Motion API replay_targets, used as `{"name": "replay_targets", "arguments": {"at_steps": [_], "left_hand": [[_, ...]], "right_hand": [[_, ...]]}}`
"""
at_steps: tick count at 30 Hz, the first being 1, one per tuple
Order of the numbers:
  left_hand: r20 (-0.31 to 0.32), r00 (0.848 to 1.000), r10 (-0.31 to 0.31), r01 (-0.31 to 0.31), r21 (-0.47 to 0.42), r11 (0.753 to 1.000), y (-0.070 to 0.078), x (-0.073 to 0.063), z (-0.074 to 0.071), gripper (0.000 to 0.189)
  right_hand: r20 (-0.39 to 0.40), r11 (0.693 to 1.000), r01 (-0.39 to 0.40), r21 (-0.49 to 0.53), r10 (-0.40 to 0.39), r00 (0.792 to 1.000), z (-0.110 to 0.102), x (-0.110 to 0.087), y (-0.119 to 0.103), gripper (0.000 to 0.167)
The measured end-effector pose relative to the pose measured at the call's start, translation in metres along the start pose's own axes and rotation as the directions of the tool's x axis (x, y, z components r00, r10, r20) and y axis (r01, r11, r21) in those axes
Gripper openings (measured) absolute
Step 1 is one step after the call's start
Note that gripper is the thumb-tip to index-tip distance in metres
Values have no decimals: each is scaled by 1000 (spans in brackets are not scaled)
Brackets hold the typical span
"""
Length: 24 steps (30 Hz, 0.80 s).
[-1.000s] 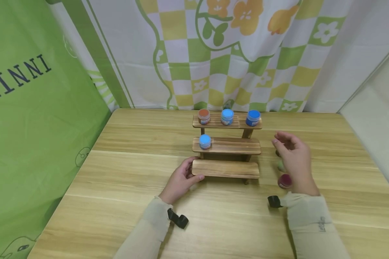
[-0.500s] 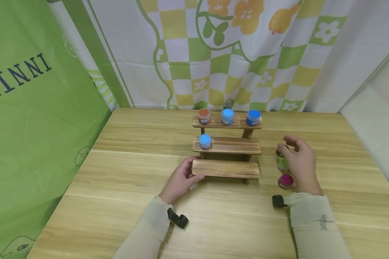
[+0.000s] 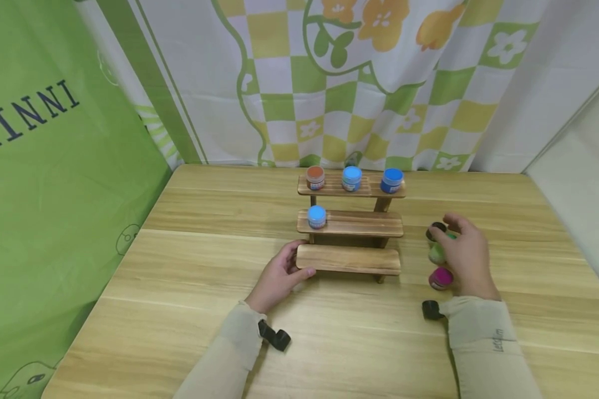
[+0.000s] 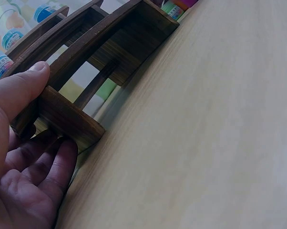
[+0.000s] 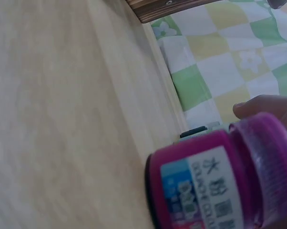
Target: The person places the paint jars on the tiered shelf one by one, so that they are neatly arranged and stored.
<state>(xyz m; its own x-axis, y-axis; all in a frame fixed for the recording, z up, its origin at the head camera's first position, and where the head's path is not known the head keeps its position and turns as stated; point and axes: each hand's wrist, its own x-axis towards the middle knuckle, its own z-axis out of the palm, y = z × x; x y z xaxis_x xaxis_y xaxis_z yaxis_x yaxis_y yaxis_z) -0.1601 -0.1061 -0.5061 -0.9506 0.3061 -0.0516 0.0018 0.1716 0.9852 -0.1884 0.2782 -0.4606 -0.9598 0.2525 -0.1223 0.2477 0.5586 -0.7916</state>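
Observation:
A three-tier wooden display stand (image 3: 349,258) stands on the table. My left hand (image 3: 278,277) holds the left end of its lowest step, thumb (image 4: 26,83) at the front edge and fingers behind the leg. To the right of the stand, my right hand (image 3: 464,255) hovers over a row of small gouache paint jars, thumb and index finger apart. The thumb overlaps a dark jar (image 3: 435,229) at the row's far end. Green (image 3: 436,255) and magenta (image 3: 441,278) paint jars sit nearer. The magenta jar (image 5: 200,181) hides most of this hand in the right wrist view.
Brown (image 3: 315,178), light blue (image 3: 351,179) and dark blue (image 3: 391,181) paint jars stand on the top step. Another light blue jar (image 3: 316,216) is at the left of the middle step. A checkered curtain (image 3: 339,111) hangs behind the table.
My right hand has come back toward me and slightly right, uncovering more of the dark, green and magenta jars. The left hand keeps its hold on the stand.

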Motion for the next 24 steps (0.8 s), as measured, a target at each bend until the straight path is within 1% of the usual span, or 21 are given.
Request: {"name": "replay_targets", "arguments": {"at_steps": [8, 12, 17, 24], "left_hand": [[6, 1000, -1, 1, -14, 1000, -1, 1, 0, 67], [5, 1000, 1, 0, -13, 1000, -1, 1, 0, 68], [0, 1000, -4, 4, -13, 1000, 1, 0, 0, 68], [1, 1000, -13, 13, -15, 1000, 2, 0, 0, 67]], "right_hand": [[37, 997, -72, -2, 72, 997, -1, 1, 4, 72], [45, 995, -96, -39, 97, 994, -2, 3, 5, 76], [30, 990, -117, -74, 119, 992, -1, 5, 7, 76], [1, 988, -110, -111, 111, 994, 0, 7, 9, 74]]}}
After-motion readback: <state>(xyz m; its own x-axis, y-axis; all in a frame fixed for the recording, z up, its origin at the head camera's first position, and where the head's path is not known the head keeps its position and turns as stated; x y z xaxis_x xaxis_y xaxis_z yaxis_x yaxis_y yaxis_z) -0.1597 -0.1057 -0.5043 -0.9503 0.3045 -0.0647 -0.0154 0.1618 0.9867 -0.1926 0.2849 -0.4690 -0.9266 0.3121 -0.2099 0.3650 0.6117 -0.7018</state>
